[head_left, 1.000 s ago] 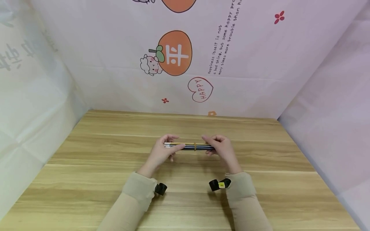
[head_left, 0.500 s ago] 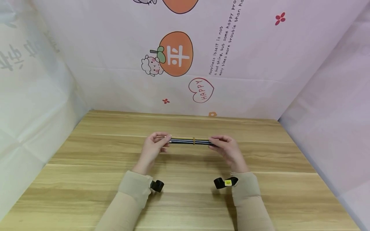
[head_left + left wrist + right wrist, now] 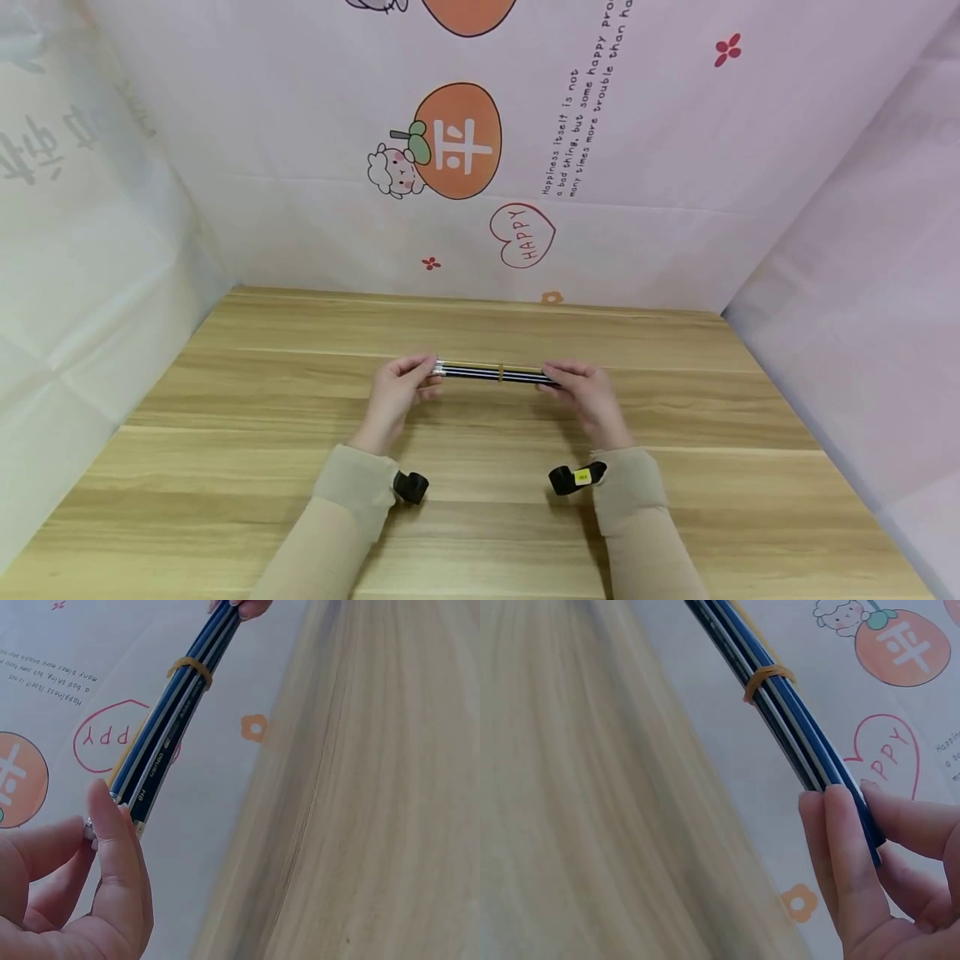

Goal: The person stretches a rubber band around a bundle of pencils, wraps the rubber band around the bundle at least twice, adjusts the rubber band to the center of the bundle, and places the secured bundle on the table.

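Observation:
A bundle of pencils (image 3: pixel 468 371), dark blue with pale stripes and one yellow edge, is held level above the table. A tan rubber band (image 3: pixel 501 372) circles it near the middle, seen closer as the rubber band (image 3: pixel 769 675) in the right wrist view. My left hand (image 3: pixel 392 393) pinches the end with the silvery ferrules, thumb against fingers. At the other end my right hand (image 3: pixel 588 395) grips the pencils between thumb and fingertips. In the left wrist view, lettering shows on one pencil (image 3: pixel 154 769). The pencil tips at the right are not clearly visible.
A wood-grain table (image 3: pixel 480 533) lies below both hands. A white printed sheet (image 3: pixel 637 242) stands behind it, with pale sheets at left and right. Each sleeve cuff carries a black wrist camera, such as the left camera (image 3: pixel 411 487).
My left hand has slid left along the bundle to the ferrule ends, and the right hand has shifted slightly right. Over the last half second, the bundle has tilted a little, right end lower.

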The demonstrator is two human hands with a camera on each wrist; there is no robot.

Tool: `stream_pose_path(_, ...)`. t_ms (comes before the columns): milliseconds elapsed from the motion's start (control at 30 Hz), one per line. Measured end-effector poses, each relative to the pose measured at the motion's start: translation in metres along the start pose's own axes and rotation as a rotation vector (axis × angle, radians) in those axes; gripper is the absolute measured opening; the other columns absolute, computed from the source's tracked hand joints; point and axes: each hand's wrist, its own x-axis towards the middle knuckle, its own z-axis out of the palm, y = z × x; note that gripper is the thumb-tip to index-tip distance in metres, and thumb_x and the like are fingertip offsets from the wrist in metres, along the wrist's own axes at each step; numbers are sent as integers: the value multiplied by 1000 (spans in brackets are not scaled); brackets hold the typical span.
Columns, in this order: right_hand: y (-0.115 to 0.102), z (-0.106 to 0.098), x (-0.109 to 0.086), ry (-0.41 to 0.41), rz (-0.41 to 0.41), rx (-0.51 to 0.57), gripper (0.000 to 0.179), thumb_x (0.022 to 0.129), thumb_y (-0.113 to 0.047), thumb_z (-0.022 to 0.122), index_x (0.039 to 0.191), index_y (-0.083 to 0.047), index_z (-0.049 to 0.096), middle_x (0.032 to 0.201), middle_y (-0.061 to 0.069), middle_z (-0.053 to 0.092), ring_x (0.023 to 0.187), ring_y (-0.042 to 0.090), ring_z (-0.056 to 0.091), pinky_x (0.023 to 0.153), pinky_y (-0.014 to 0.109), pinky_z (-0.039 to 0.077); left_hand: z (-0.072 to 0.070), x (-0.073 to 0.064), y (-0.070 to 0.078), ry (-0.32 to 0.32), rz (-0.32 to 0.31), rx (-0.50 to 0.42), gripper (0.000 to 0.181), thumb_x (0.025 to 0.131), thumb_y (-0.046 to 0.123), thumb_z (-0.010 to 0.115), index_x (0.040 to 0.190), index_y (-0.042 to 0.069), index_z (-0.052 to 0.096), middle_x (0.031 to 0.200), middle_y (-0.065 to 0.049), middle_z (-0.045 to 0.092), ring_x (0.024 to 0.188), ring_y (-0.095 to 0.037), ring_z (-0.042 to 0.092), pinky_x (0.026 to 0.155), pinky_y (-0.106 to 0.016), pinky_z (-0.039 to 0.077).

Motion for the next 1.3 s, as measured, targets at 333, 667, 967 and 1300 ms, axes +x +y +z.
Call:
stream_pose_path(333, 15, 2, 8, 80, -41, -109, 40, 100, 1, 53, 134, 20, 46, 127, 26, 59, 74, 1, 70, 79, 19, 60, -4, 4, -12, -1, -40, 4, 30, 97, 6, 62, 122, -10, 62, 89, -2, 69, 78, -14, 69, 70, -23, 61)
stream_pose_path(667, 22, 6, 8, 121, -45, -243, 34, 101, 0, 51, 128, 21, 52, 123, 31, 58, 70, 1, 67, 76, 19, 60, -7, 5, -23, 43, -74, 5, 31, 96, 4, 64, 122, -12, 62, 85, -3, 70, 71, -10, 67, 67, -22, 61)
stream_pose_path(967, 28, -3, 11, 76, 43, -176, 34, 100, -1, 54, 129, 18, 53, 103, 11, 66, 70, 10, 71, 74, 21, 61, -12, 7, -24, 21, -109, 68, 30, 97, 7, 62, 124, -9, 63, 87, -4, 69, 75, -11, 68, 71, -23, 61)
stream_pose_path(1300, 36, -9, 15, 53, 50, -143, 35, 99, 0, 55, 130, 18, 53, 102, 7, 70, 66, 8, 68, 68, 19, 61, -14, 9, -25, -13, -111, 95, 33, 95, -4, 60, 127, -12, 59, 105, -17, 70, 77, -10, 68, 72, -24, 62)
